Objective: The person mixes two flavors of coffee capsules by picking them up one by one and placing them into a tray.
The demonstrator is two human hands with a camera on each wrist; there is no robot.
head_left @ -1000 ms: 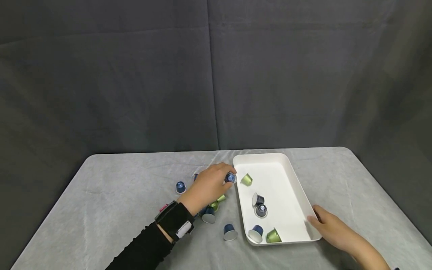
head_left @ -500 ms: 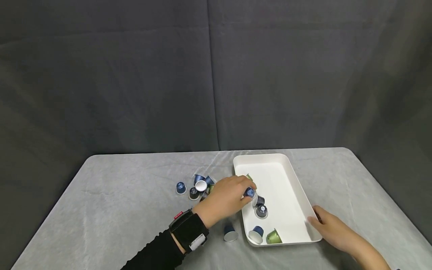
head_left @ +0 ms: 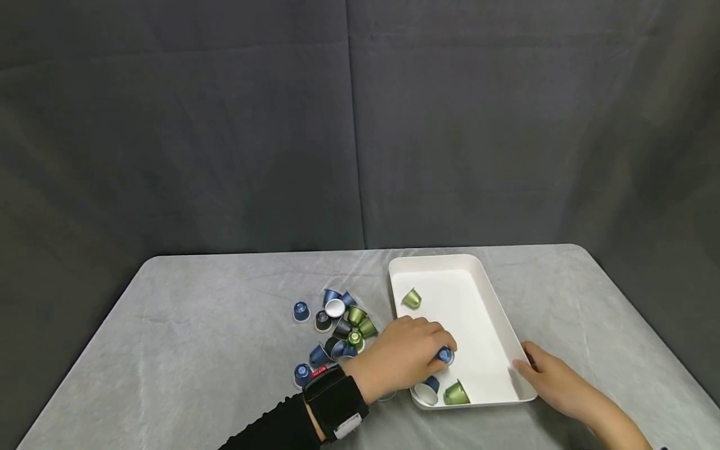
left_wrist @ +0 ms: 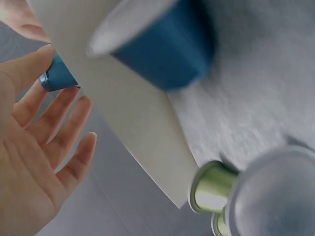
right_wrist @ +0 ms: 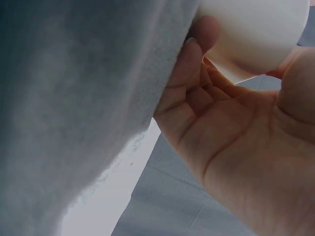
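l hand (head_left: 406, 355) pinches a blue pod (head_left: 445, 355) btwn thumb & fingers; left wrist cam shows its other fingers loosely spread. r hand (head_left: 554, 378) grips the white tray (head_left: 475, 331) at its right side nr the front corner, thumb on the rim, fingers curled underneath.

relation that counts: held pod vs tray floor. pod is at the l hand's fingertips, off to the hand's right, well inside the left wall & approx mid-length of the tray. its narrow end faces the head cam, wide rim away, so long axis looks abt upright; exact tilt unclear, & can't tell if the rim touches the floor. tray's own long axis runs away from the person, & the l hand reaches in across the long left wall.

around it in the tray: one green pod (head_left: 412, 299) twd the far left, another green pod (head_left: 457, 394) at the near edge, w/ a white-based blue pod (head_left: 427, 390) just left of that one. whatever's under the l hand is hidden.

loose pods (head_left: 356, 314) lie clustered on the gray surface (head_left: 185, 337), left of the tray, some touching. l hand is much nearer to them; r hand is on the tray's opp. side. black wristband (head_left: 336, 403) blocks some of the area nr the cluster.
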